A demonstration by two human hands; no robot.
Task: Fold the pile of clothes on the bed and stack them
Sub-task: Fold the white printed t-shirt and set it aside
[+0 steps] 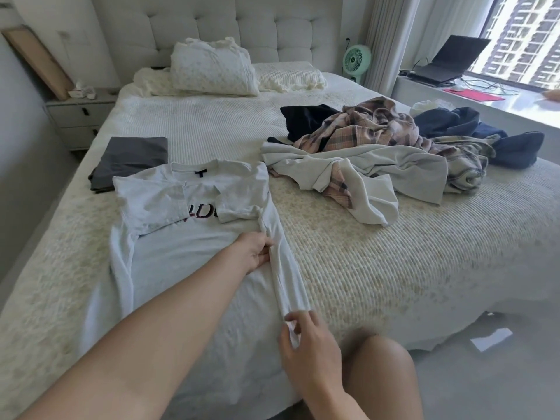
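Observation:
A white T-shirt with dark lettering lies flat on the bed, both sleeves folded in over the chest. Its right side is turned up into a long fold. My left hand pinches that fold halfway up. My right hand pinches the same fold at the hem, near the bed's front edge. A folded dark grey garment lies beyond the shirt to the left. A loose pile of clothes sprawls at the right: a pale shirt, plaid fabric, black and navy pieces.
Pillows lean on the tufted headboard at the back. A nightstand stands left of the bed. On the right are a green fan, a laptop on a window ledge, and a paper on the floor.

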